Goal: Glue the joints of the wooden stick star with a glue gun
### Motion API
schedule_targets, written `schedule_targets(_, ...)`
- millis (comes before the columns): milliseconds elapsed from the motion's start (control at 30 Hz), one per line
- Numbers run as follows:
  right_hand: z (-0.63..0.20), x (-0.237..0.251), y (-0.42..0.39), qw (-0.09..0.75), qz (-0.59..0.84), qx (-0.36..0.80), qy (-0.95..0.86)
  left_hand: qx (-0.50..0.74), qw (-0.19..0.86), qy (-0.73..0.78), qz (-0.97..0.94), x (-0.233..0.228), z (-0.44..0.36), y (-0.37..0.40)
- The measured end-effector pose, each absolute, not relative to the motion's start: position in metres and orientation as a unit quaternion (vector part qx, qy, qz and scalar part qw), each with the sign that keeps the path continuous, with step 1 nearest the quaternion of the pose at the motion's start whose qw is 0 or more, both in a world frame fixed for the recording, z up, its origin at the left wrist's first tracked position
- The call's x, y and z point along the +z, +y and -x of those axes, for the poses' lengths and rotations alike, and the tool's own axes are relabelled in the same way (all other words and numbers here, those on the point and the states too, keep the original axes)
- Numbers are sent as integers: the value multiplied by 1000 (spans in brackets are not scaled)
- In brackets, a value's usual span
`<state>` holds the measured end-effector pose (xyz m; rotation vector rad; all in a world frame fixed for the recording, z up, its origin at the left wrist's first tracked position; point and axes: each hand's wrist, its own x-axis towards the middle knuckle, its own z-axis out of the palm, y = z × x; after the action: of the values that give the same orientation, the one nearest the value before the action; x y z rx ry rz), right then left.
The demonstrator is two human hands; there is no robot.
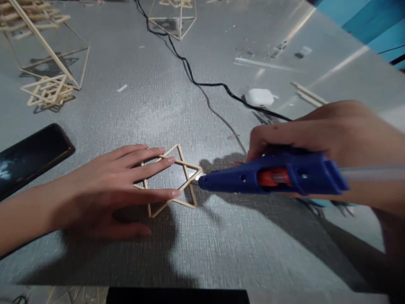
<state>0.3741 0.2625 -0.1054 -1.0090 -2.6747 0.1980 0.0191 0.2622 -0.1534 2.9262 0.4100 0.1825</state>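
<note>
Left hand (pixel 107 185): palm down, fingers spread and slightly bent, resting over the stick star; fingertips on its sticks, thumb out to the near side, not wrapped around anything
Right hand (pixel 335 126): fingers curled around the glue gun (pixel 228 182), gripping it; fingertips mostly hidden behind the body
Stick star (pixel 190 165): six-pointed, thin pale sticks; flat on the grey table (pixel 107 114), partly under left hand
Gun nozzle: pointing left, at the star's right-hand point, by the stick joint; exact contact can't tell
Gun body: blue, orange part in side opening; translucent glue stick (pixel 373 173) out the back
Left side: dark phone (pixel 34 156) near left forearm; small stack of stick stars (pixel 50 92) beyond it, beside a larger stick frame (pixel 52 46)
Far side: another stick frame (pixel 180 25); black cord (pixel 205 84) across table; white case (pixel 259 97) beside cord; loose sticks (pixel 308 93) near right hand
</note>
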Motion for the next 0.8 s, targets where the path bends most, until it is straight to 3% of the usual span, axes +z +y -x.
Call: schedule_targets(800, -421, -122, 252, 162, 393, 117, -897, 74, 103, 134, -983, -154, -17, 264)
